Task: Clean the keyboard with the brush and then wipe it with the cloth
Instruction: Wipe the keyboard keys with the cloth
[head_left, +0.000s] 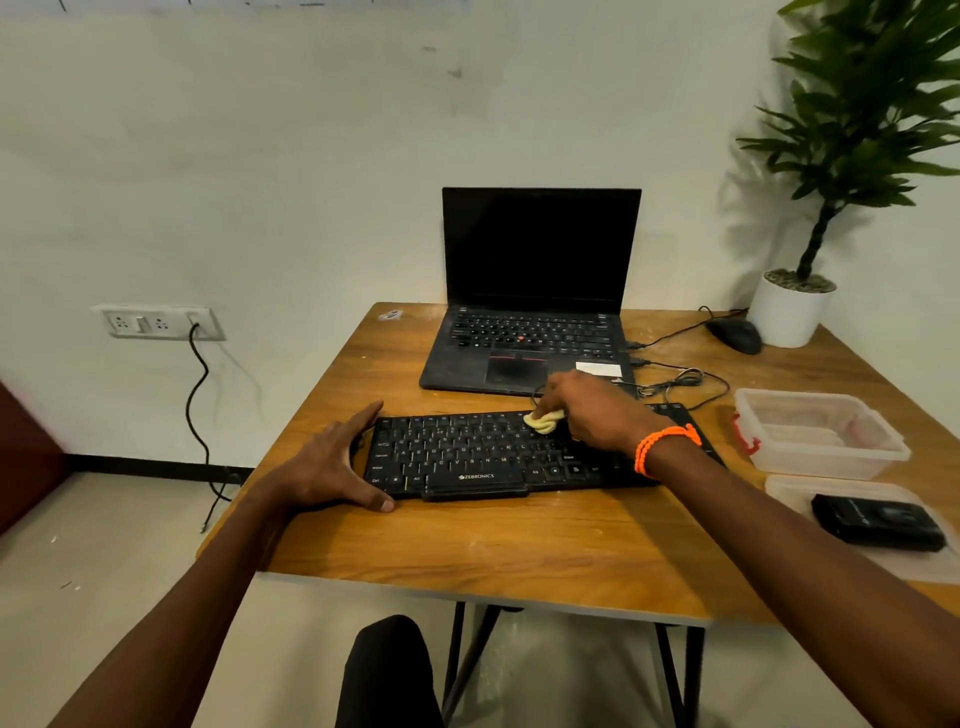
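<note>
Keyboard (498, 457) sits flat on the wooden table (467, 545), directly in front of the open laptop (535, 312) — black, full-width, matte keys with pale legends, a brand mark on the front lip, its right end hidden under the forearm. I read it as light and rigid but prone to sliding on the smooth top, so it wants bracing at an end edge, not on the keys. Left hand (332, 462) does that: fingers mostly straight and spread, cupping the keyboard's left end, thumb on the table at the front corner. Right hand (587, 410) is curled round a small bunched yellow cloth (543, 421), pressing it on the upper key rows right of the keyboard's centre. Cloth looks soft and limp, holds best balled under the fingertips as it is now. No brush that I can make out, so I judge we're in the wipe stage — how many rows are done I can't tell. Right of the keyboard: a clear plastic tub (821, 436), and nearer me a dark case (878, 522) on a clear lid. Behind those, a mouse (735, 335) and a potted plant (795, 312).
</note>
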